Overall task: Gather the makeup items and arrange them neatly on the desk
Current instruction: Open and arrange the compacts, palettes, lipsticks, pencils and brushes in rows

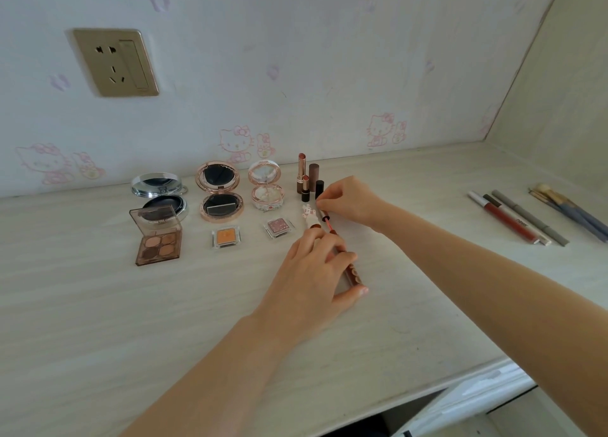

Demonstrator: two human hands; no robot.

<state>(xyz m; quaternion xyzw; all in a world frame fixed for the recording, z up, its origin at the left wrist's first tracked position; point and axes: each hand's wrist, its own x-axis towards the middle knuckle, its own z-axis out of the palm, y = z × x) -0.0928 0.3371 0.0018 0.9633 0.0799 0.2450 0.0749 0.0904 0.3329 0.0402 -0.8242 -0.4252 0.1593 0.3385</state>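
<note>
My left hand (317,265) grips a brown lip gloss tube (352,273) lying on the pale desk (98,305). My right hand (348,199) pinches the tube's cap with its wand (325,221), pulled out of the tube. A white patterned lip tube (309,215) lies just left of the wand. Behind stand open lipsticks (302,173) and their caps (319,188). To the left sit three open compacts (220,193), a four-pan eyeshadow palette (158,239), an orange single shadow (226,236) and a pink one (279,226).
At the far right lie a red lip gloss and pencils (516,217) and several brushes (572,213). A wall socket (115,62) is on the wall above the desk. A side wall closes the desk's right end. The desk's front edge runs at the lower right.
</note>
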